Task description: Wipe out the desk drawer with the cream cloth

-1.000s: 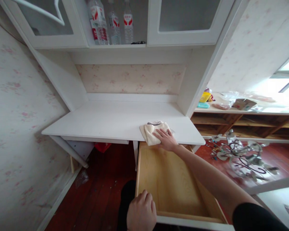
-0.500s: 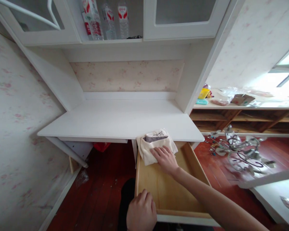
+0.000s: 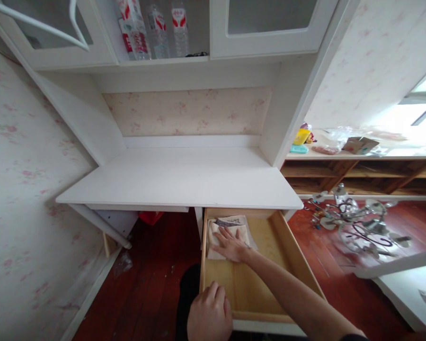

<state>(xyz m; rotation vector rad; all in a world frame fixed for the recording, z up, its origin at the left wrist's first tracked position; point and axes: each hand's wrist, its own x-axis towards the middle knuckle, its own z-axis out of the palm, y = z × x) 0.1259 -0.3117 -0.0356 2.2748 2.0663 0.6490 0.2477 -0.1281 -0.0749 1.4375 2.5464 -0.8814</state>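
A cream cloth lies folded in the far left corner of the open wooden drawer. My right hand rests flat on the cloth, fingers spread, pressing it onto the drawer's floor. My left hand grips the drawer's front edge at its left end. The drawer is pulled out from under the white desk.
Water bottles stand on the shelf above the desk between glass-door cabinets. To the right, a wooden shelf unit carries a cardboard box and small items. A chandelier lies on the red wood floor. A wallpapered wall closes in the left.
My right hand slid the cloth off the desk's front edge and down into the drawer. My left hand has stayed on the drawer front.
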